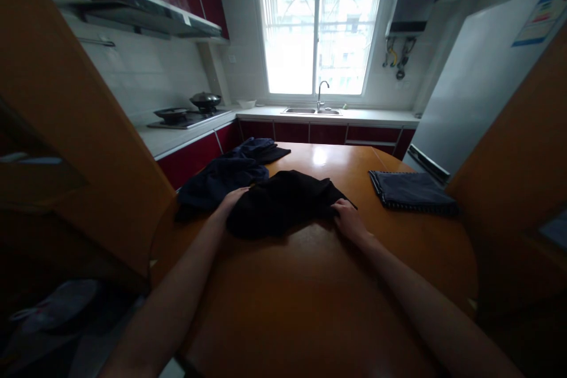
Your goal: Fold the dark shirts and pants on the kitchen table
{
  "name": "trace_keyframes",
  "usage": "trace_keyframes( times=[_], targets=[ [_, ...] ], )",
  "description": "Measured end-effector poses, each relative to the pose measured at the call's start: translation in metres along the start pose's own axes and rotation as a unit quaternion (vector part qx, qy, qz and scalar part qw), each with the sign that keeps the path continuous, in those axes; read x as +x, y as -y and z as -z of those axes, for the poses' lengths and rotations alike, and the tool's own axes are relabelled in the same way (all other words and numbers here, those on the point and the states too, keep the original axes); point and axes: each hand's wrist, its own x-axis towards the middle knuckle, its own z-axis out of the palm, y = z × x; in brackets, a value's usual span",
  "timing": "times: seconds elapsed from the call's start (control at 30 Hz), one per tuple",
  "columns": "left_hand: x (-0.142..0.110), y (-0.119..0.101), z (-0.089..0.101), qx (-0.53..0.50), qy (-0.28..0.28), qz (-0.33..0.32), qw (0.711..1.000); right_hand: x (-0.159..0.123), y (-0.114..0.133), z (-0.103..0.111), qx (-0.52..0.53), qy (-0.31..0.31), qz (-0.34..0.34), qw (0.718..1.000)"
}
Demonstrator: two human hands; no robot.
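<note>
A crumpled black garment (286, 204) lies across the middle of the wooden table (301, 301); its exact kind is hard to make out. My left hand (233, 198) grips it at the left edge, with the fingers partly hidden by the cloth. At the opposite end, my right hand (348, 215) is closed on the edge of the same fabric. Just beyond my left hand sits a loose pile of dark blue clothing (225, 171), with a black part at its far end. To the right rests a folded dark grey cloth (411, 191) with a striped border.
Behind the table runs a white counter with a sink (301, 110) under the window. A stove holds a lidded wok (205, 100) and a flat pan (170, 113) at the left. The fridge (473, 82) stands at the right. Wooden panels flank the table on both sides.
</note>
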Motion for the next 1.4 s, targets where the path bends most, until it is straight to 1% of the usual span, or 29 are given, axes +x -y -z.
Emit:
trace_keyframes(
  times=[0.07,0.1,0.17,0.2,0.23,0.27,0.33,0.37,0.4,0.43,0.47,0.53,0.6,0.7,0.73,0.77,0.8,0.87,0.9,0.93,1.0,1.07,1.1,1.13,1.17,1.23,1.27,1.33,1.4],
  targets=[
    [0.002,-0.001,0.007,0.026,-0.041,0.019,0.999,0.003,-0.002,0.004,-0.002,-0.009,-0.008,1.000],
    [0.000,-0.006,0.009,0.042,-0.067,0.007,0.997,0.005,-0.002,0.006,0.009,-0.020,-0.004,1.000],
    [-0.012,-0.020,0.004,0.075,-0.090,-0.073,0.990,0.006,-0.001,0.011,0.053,-0.043,0.011,0.998],
    [-0.022,-0.029,-0.002,0.089,-0.067,-0.129,0.985,0.007,0.000,0.014,0.082,-0.056,0.012,0.995],
    [-0.034,-0.037,-0.010,0.102,-0.019,-0.188,0.977,0.007,0.001,0.017,0.114,-0.068,0.005,0.991],
    [-0.048,-0.044,-0.019,0.114,0.059,-0.234,0.964,0.007,0.003,0.020,0.146,-0.084,-0.007,0.986],
    [-0.075,-0.052,-0.038,0.160,0.217,-0.292,0.918,0.007,0.006,0.029,0.200,-0.130,-0.040,0.970],
    [-0.086,-0.053,-0.047,0.185,0.274,-0.305,0.893,0.007,0.006,0.034,0.218,-0.158,-0.057,0.961],
    [-0.094,-0.053,-0.053,0.205,0.313,-0.310,0.874,0.007,0.004,0.039,0.231,-0.187,-0.075,0.952],
    [-0.100,-0.052,-0.058,0.214,0.332,-0.309,0.865,0.008,0.000,0.043,0.241,-0.215,-0.096,0.941],
    [-0.102,-0.050,-0.060,0.212,0.337,-0.304,0.865,0.008,-0.005,0.047,0.251,-0.240,-0.120,0.930],
    [-0.098,-0.048,-0.058,0.181,0.332,-0.292,0.878,0.010,-0.020,0.052,0.274,-0.276,-0.167,0.906],
    [-0.088,-0.047,-0.051,0.133,0.348,-0.265,0.889,0.011,-0.036,0.056,0.301,-0.293,-0.206,0.884],
    [-0.071,-0.046,-0.041,0.066,0.399,-0.173,0.898,0.013,-0.055,0.059,0.321,-0.291,-0.239,0.869],
    [-0.066,-0.045,-0.040,0.035,0.390,-0.131,0.911,0.013,-0.058,0.061,0.321,-0.288,-0.245,0.868],
    [-0.060,-0.042,-0.040,-0.006,0.359,-0.089,0.929,0.013,-0.061,0.063,0.319,-0.288,-0.247,0.869],
    [-0.054,-0.039,-0.039,-0.053,0.306,-0.047,0.949,0.013,-0.063,0.065,0.315,-0.290,-0.248,0.869],
    [-0.039,-0.029,-0.037,-0.118,0.154,0.024,0.981,0.012,-0.066,0.072,0.307,-0.301,-0.249,0.868],
    [-0.032,-0.023,-0.033,-0.116,0.073,0.047,0.990,0.012,-0.068,0.076,0.300,-0.312,-0.249,0.866],
    [-0.024,-0.017,-0.027,-0.092,0.001,0.060,0.994,0.012,-0.069,0.079,0.291,-0.326,-0.248,0.865],
    [-0.011,-0.007,-0.012,-0.025,-0.096,0.066,0.993,0.011,-0.074,0.087,0.265,-0.360,-0.245,0.860],
    [-0.003,0.001,0.002,0.032,-0.155,0.035,0.987,0.009,-0.077,0.093,0.216,-0.377,-0.242,0.867],
    [-0.002,0.003,0.005,0.065,-0.171,0.000,0.983,0.008,-0.077,0.094,0.184,-0.372,-0.238,0.878],
    [-0.003,0.004,0.004,0.107,-0.175,-0.049,0.977,0.007,-0.076,0.095,0.147,-0.359,-0.233,0.892],
    [-0.005,0.005,0.000,0.154,-0.160,-0.105,0.969,0.006,-0.073,0.094,0.106,-0.344,-0.222,0.906],
    [-0.011,0.004,-0.017,0.238,-0.072,-0.209,0.946,0.005,-0.062,0.089,0.019,-0.325,-0.182,0.928],
    [-0.015,0.003,-0.028,0.265,-0.016,-0.238,0.934,0.004,-0.055,0.084,-0.019,-0.322,-0.151,0.935],
    [-0.020,0.000,-0.050,0.311,0.064,-0.250,0.915,0.003,-0.036,0.070,-0.064,-0.302,-0.078,0.948],
    [-0.024,-0.002,-0.064,0.352,0.098,-0.217,0.905,0.001,-0.018,0.053,-0.057,-0.243,-0.022,0.968]
  ],
)
